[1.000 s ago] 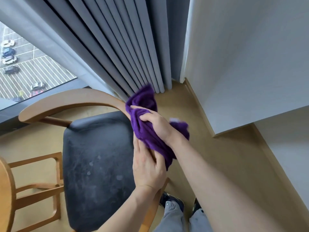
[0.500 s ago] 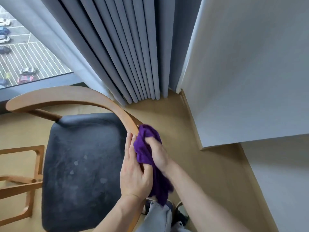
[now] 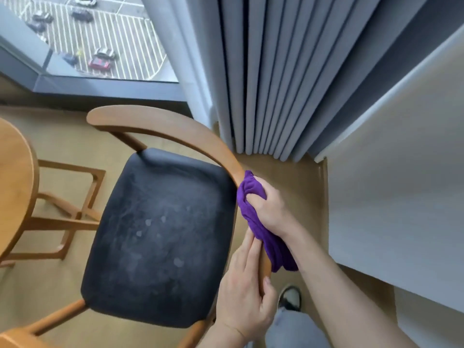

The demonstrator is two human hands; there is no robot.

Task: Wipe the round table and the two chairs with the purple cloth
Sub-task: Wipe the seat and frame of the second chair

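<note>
Chair (image 3: 160,234), black seat w/ curved wooden backrest, is seen beside the round tabletop (image 3: 15,177) at left. Purple cloth (image 3: 253,217) is bunched & pressed vs. the backrest's right end, gripped by curled fingers of right hand (image 3: 270,207). Backrest below is held by left hand (image 3: 244,295), thumb wrapped round.

Purple cloth (image 3: 253,212); black chair seat (image 3: 160,234); tan wooden backrest (image 3: 160,121); grey curtain (image 3: 271,71).
</note>
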